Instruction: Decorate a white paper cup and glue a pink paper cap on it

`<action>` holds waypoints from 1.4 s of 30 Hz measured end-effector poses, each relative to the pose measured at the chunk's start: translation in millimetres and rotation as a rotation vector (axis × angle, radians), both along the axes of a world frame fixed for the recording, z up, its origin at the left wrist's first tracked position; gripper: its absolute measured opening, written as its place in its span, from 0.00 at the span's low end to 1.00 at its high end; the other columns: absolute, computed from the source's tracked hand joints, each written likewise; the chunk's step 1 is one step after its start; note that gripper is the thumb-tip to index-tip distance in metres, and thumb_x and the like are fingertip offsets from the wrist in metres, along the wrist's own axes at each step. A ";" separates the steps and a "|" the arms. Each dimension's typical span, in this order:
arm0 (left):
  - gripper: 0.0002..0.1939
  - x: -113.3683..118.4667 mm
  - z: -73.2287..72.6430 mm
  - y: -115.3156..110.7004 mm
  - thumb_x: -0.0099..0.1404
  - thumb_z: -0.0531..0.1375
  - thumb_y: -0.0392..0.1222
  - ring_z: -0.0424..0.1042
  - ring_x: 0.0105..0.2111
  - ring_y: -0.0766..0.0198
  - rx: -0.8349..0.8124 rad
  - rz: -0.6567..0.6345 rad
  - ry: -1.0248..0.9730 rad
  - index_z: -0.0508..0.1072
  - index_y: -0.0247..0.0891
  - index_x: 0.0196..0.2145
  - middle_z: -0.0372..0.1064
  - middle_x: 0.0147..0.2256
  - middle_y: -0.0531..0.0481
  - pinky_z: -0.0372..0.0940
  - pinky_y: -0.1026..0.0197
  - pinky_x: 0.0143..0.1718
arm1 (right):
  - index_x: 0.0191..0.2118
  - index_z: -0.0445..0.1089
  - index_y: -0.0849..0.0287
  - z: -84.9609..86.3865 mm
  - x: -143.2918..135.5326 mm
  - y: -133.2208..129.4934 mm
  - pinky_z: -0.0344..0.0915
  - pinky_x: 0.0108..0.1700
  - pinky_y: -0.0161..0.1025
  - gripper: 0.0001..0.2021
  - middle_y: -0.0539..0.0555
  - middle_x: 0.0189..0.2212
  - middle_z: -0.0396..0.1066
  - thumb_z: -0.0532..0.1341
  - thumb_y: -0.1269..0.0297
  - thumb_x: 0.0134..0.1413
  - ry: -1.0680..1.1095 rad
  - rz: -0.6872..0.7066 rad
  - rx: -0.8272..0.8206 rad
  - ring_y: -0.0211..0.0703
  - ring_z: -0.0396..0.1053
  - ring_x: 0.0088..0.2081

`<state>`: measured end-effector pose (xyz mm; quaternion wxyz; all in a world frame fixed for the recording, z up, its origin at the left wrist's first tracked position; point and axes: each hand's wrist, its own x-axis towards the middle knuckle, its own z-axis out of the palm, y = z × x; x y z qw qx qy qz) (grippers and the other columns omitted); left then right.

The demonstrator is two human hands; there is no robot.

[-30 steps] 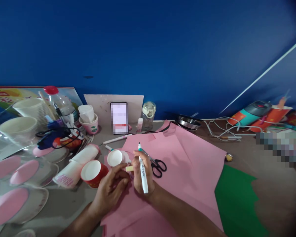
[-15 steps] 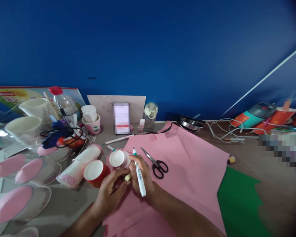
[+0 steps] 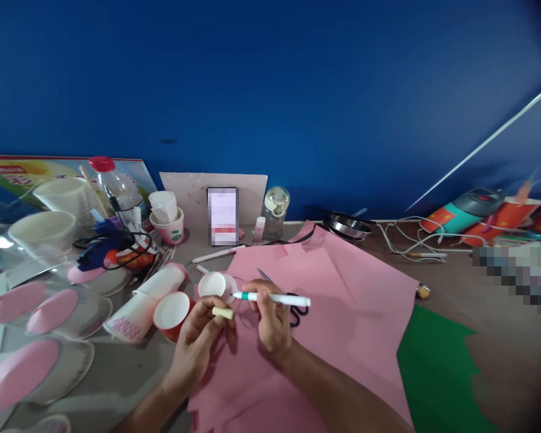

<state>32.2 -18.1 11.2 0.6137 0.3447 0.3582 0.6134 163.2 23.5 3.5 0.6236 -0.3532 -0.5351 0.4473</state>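
My left hand pinches a small pale yellow roll between thumb and fingers. In my right hand is a white acrylic marker with a green band, lying nearly level, its uncapped tip pointing left just above the roll. Under both hands lies pink paper. Black-handled scissors rest on it, partly hidden behind my right hand. A white paper cup stands beyond my left hand, and a red paper cup is to its left.
A phone leans on a board at the back, with a glass bottle beside it. Cups, a plastic bottle and pink-topped pieces crowd the left. Green paper, cables and a pan-like dish are on the right.
The marker has swung from steeply upright to nearly level, its tip now toward the roll. My hands have moved apart, the left one shifting left and showing more of the roll.
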 end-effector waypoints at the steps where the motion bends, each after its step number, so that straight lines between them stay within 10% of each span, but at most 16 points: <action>1: 0.09 -0.2 0.5 0.2 0.62 0.66 0.45 0.70 0.21 0.69 0.002 0.002 -0.014 0.71 0.39 0.35 0.73 0.26 0.54 0.67 0.67 0.22 | 0.34 0.69 0.57 1.1 -1.7 -0.3 0.55 0.21 0.35 0.16 0.44 0.17 0.55 0.55 0.50 0.65 0.064 0.019 -0.046 0.35 0.53 0.18; 8: 0.08 -2.5 -3.6 0.4 0.63 0.65 0.43 0.70 0.22 0.68 -0.018 0.026 -0.072 0.71 0.39 0.37 0.72 0.26 0.53 0.67 0.65 0.24 | 0.30 0.61 0.55 3.8 -6.1 -2.9 0.51 0.22 0.31 0.11 0.43 0.19 0.56 0.59 0.58 0.61 0.339 0.128 -0.085 0.33 0.54 0.20; 29: 0.12 -3.3 -3.6 2.4 0.60 0.68 0.46 0.71 0.21 0.66 -0.021 0.053 0.083 0.71 0.38 0.35 0.73 0.25 0.53 0.69 0.63 0.23 | 0.30 0.62 0.56 -9.6 -8.3 -2.2 0.51 0.23 0.32 0.13 0.44 0.19 0.59 0.59 0.55 0.63 0.218 0.154 -0.129 0.33 0.54 0.20; 42: 0.17 -1.0 -6.2 0.6 0.68 0.57 0.54 0.69 0.19 0.66 0.138 0.108 0.467 0.71 0.36 0.33 0.71 0.23 0.51 0.65 0.63 0.22 | 0.27 0.59 0.56 -7.6 -15.4 -4.5 0.54 0.25 0.34 0.15 0.41 0.15 0.55 0.59 0.54 0.62 0.300 0.175 -0.268 0.34 0.54 0.19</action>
